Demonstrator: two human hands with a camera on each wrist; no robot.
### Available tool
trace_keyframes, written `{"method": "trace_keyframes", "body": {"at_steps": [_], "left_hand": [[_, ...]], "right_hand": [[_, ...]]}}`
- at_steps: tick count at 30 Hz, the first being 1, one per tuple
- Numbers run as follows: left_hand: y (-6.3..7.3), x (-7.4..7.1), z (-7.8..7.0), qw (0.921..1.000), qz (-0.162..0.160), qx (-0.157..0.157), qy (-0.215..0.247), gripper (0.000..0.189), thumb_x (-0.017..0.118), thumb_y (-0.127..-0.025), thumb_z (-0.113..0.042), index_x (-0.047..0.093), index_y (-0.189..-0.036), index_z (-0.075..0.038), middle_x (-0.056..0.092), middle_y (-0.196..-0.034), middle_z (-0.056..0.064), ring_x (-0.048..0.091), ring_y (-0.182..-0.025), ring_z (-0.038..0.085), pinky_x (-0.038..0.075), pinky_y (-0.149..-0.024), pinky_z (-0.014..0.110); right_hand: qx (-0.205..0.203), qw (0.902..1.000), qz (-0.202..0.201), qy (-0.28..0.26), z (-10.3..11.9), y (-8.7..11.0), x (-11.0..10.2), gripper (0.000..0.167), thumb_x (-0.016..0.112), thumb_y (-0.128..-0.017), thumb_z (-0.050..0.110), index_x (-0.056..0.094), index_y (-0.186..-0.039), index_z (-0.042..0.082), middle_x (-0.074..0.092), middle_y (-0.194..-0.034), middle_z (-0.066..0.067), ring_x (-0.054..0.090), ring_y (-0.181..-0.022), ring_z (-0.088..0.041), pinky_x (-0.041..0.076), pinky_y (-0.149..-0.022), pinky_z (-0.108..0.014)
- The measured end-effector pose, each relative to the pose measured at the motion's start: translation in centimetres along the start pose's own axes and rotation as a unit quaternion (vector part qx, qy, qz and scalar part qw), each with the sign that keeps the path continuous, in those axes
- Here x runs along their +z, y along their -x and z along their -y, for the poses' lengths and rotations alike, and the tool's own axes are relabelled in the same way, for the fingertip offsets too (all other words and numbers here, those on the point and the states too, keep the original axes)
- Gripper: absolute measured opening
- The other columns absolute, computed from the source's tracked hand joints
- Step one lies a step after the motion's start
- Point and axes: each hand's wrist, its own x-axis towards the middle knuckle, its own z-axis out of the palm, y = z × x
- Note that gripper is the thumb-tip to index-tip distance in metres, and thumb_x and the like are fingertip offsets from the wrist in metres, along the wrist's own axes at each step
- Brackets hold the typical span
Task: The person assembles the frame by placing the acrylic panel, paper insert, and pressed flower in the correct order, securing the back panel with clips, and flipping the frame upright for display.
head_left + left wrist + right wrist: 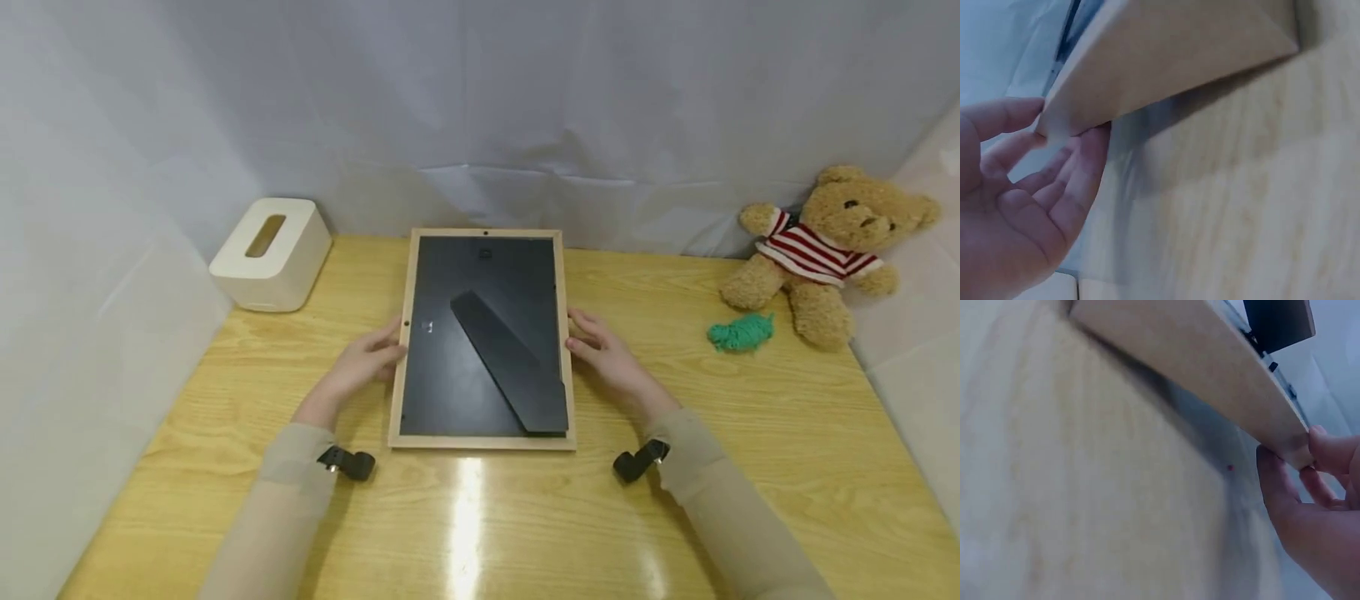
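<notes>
A picture frame (442, 383) with a pale wooden border lies back side up in the middle of the head view. Its black backing carries a black stand leg (510, 367) that slants toward the lower right corner. My left hand (367, 361) pinches the left border, thumb above and fingers below, as the left wrist view shows. On the opposite border, my right hand (611, 358) grips in the same way. Both wrist views show a gap between the frame's side and the table where the fingers hold it, so that part is raised. The frame's front is hidden.
At the back left of the wooden table (360, 533) stands a white tissue box (292, 283). A teddy bear (817, 250) in a striped shirt sits at the back right, with a small green object (741, 333) before it. Pale curtains (465, 108) enclose the table.
</notes>
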Motion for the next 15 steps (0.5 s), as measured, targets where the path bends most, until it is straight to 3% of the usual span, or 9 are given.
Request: {"method": "trace_keyframes", "body": {"at_steps": [4, 8, 15], "left_hand": [[0.0, -0.1, -0.9, 0.9992, -0.019, 0.028, 0.02, 0.061, 0.054, -0.098, -0.017, 0.025, -0.151, -0.023, 0.048, -0.13, 0.027, 0.055, -0.111, 0.034, 0.047, -0.095, 0.045], [0.0, -0.3, -2.0, 0.9951, -0.036, 0.076, 0.051, 0.061, 0.056, -0.097, -0.016, 0.028, -0.151, -0.025, 0.051, -0.123, 0.021, 0.057, -0.105, 0.022, 0.051, -0.09, 0.037], [0.3, -0.6, -3.9, 0.9792, -0.059, 0.171, 0.092, 0.066, 0.058, -0.094, -0.004, 0.028, -0.151, -0.019, 0.053, -0.116, 0.01, 0.058, -0.095, 0.014, 0.052, -0.083, 0.024]], "right_hand": [[-0.027, 0.9993, -0.024, -0.006, 1.3, 0.0, -0.3, 0.058, 0.051, -0.098, 0.006, 0.027, -0.151, 0.015, 0.016, -0.155, -0.01, 0.041, -0.125, -0.032, 0.041, -0.101, -0.034], [-0.073, 0.9951, -0.051, -0.044, 2.8, -0.1, -0.6, 0.058, 0.051, -0.097, 0.002, 0.029, -0.15, 0.013, 0.027, -0.15, -0.008, 0.048, -0.108, -0.019, 0.044, -0.09, -0.02], [-0.155, 0.9787, -0.051, -0.124, 5.1, -0.3, -1.1, 0.059, 0.047, -0.097, -0.003, 0.026, -0.15, 0.01, 0.042, -0.134, -0.006, 0.047, -0.1, -0.012, 0.044, -0.089, -0.019]]}}
